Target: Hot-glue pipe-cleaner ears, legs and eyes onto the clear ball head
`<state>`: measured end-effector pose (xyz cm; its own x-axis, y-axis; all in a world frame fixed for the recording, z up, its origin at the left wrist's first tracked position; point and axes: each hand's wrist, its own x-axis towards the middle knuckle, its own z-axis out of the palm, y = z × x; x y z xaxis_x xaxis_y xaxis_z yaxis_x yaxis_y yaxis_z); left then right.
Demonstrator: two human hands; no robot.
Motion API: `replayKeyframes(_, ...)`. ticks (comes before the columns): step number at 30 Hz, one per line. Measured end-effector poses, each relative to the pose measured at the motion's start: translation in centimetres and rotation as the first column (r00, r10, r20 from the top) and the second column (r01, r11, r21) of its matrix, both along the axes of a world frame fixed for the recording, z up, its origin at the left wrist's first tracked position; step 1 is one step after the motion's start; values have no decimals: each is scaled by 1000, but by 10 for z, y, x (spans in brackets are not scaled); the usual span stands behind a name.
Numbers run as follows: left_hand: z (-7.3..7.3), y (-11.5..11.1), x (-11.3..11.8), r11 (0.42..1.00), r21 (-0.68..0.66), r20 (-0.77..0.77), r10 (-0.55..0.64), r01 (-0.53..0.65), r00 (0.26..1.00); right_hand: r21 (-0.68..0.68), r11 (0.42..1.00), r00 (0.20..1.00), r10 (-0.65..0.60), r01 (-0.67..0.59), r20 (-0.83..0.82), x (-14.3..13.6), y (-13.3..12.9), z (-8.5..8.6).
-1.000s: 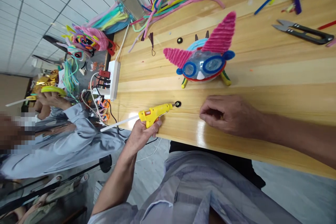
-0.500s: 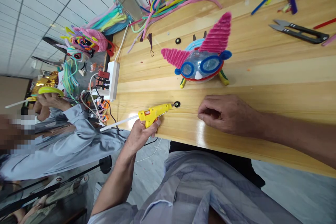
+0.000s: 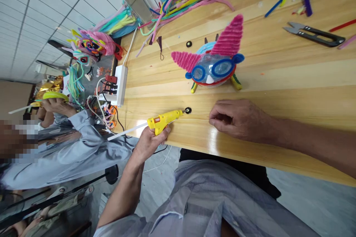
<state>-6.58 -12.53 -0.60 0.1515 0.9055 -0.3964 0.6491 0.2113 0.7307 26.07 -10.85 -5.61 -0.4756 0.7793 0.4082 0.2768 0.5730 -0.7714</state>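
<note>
Plainly, my left fingers (image 3: 163,135) clamped the glue gun (image 3: 164,120), nozzle (image 3: 184,111) at the black disc (image 3: 190,110) on the desk (image 3: 155,92). With my right fingers (image 3: 218,111) curled together, nozzle pressure could have skidded the unbraced disc.

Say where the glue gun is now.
In the head view, the yellow glue gun is left of centre in the left hand, near the table's front edge, nozzle tip at a small black disc.

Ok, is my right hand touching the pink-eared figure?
Apart. The head view shows a plain strip of bare table between your right hand and the pink-eared figure.
</note>
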Motion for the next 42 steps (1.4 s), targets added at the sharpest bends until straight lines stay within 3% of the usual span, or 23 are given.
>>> replayKeyframes(20, -7, -1, -13, 997, 6, -18, -72, 72, 997, -35, 999, 999, 7, -6, 34, 0, -1, 3)
replayKeyframes(27, -3, 0, -6, 998, 0, -45, -69, 69, 997, -23, 1000, 998, 0, 1, 56, 0, 0, 2)
replayKeyframes(32, 1, 1, 1, 999, 6, -28, -53, 53, 998, 108, 993, 990, 32, -47, 141, -4, -3, -4)
replayKeyframes(38, -1, 1, 2, 998, 12, -16, -56, 57, 998, 336, 938, 949, -28, -84, 315, -15, -10, -12)
replayKeyframes(42, -3, 1, 0, 997, 12, -31, -81, 82, 996, 357, 923, 882, -43, -146, 470, -25, -17, -5)
